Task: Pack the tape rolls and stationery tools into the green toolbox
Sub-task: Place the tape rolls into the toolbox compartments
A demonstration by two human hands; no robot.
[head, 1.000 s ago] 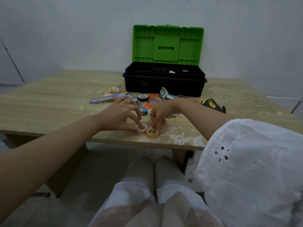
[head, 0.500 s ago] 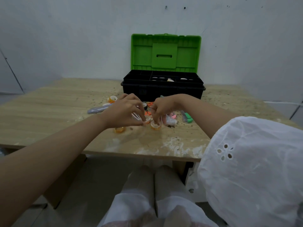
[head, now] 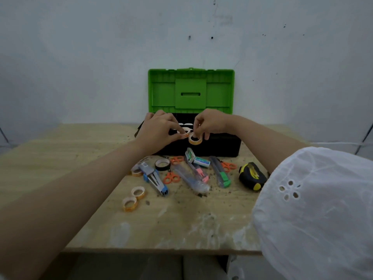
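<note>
The green toolbox (head: 191,89) stands at the 12 o'clock end of the wooden table (head: 60,158), with its lid upright near the wall and its black base open on top. Both of the person's hands are raised over the front edge of that base. The left hand (head: 159,130) pinches a small orange-printed tape roll (head: 186,130) between thumb and fingertips. The right hand (head: 210,124), at the left hand's 3 o'clock, pinches a second tape roll (head: 195,140) from above with curled fingers. The two held rolls are just beside each other, and it is unclear whether they touch. The other tools lie scattered on the table at the toolbox's 6 o'clock. Among them is a black tape roll (head: 162,168), with orange scissors (head: 170,174) at its 5 o'clock and a blue-and-grey stapler (head: 155,179) at its 7 o'clock. A green-ended utility knife (head: 224,177) lies toward 3 o'clock of the scissors, and a black-and-yellow tape measure (head: 251,175) lies beyond it. Two loose tape rolls (head: 139,196) lie touching each other at the stapler's 7 o'clock, nearer the person. A white sleeve (head: 312,209) covers the right upper arm.
</note>
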